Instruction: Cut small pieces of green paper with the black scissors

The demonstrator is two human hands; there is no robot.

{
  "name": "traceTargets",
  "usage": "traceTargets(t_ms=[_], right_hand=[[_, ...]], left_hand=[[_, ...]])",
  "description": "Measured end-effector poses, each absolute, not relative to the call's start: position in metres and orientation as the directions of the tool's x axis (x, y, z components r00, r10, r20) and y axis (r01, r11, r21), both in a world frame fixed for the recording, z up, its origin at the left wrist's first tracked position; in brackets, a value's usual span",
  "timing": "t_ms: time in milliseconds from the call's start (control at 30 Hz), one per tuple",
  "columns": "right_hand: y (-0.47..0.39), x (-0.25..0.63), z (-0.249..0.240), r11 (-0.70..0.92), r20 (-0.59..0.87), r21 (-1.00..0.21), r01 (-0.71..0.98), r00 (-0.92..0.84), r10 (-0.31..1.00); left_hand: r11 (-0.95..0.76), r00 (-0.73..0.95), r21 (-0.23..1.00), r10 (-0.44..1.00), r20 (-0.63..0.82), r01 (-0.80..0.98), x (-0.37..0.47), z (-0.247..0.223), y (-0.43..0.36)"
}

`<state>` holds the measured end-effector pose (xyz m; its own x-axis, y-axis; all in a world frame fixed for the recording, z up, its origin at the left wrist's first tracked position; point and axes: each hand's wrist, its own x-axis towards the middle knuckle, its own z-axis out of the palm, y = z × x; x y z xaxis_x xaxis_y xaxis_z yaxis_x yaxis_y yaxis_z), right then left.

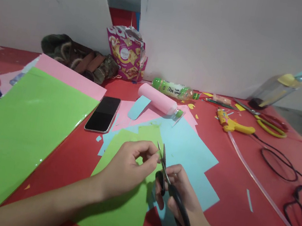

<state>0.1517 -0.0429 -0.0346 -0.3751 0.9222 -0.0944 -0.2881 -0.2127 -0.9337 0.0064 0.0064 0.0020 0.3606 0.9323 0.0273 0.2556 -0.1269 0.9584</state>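
Note:
My left hand is closed in a pinch, with a tiny bit of green paper at its fingertips, mostly hidden. Black-handled scissors are held in my right hand, fingers through the loops. Their blades are slightly apart and point away from me, right beside my left fingertips. Under both hands lies a green sheet of paper, with cut light-blue paper beneath and to the right. Farther off, a bottle wrapped in pink paper lies on its side with a light-blue paper strip against it.
A phone lies beside a packet of green sheets on the red table. At right are a yellow glue gun with its cord and yellow-red scissors. A snack bag and green-labelled bottle line the back.

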Motion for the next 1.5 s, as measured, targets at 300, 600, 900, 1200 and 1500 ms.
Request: traceTargets(t_ms=[300,600,900,1200,1500], right_hand=[[-0.0422,0.1518,-0.0332,-0.220,-0.102,-0.935,-0.280,-0.380,0.919],[-0.0431,0.1518,-0.0336,-0.224,-0.107,-0.935,-0.273,-0.385,0.917],[-0.0441,0.1527,-0.0409,-0.204,-0.098,-0.943,-0.263,-0.368,0.925],[-0.0454,0.1529,-0.0421,-0.197,-0.094,-0.941,-0.275,-0.346,0.933],[-0.0444,0.1521,-0.0365,-0.208,-0.096,-0.932,-0.297,-0.349,0.932]], left_hand=[[-0.135,0.358,0.957,0.933,0.036,0.256,0.0070,-0.0009,0.0043],[-0.104,0.312,0.965,0.950,0.024,0.242,0.0106,-0.0017,-0.0014],[-0.002,0.282,0.981,0.958,-0.053,0.192,0.0133,-0.0005,-0.0009],[0.019,0.268,0.986,0.961,-0.064,0.165,0.0156,-0.0001,-0.0018],[0.010,0.272,0.988,0.961,-0.052,0.151,0.0150,-0.0003,-0.0011]])
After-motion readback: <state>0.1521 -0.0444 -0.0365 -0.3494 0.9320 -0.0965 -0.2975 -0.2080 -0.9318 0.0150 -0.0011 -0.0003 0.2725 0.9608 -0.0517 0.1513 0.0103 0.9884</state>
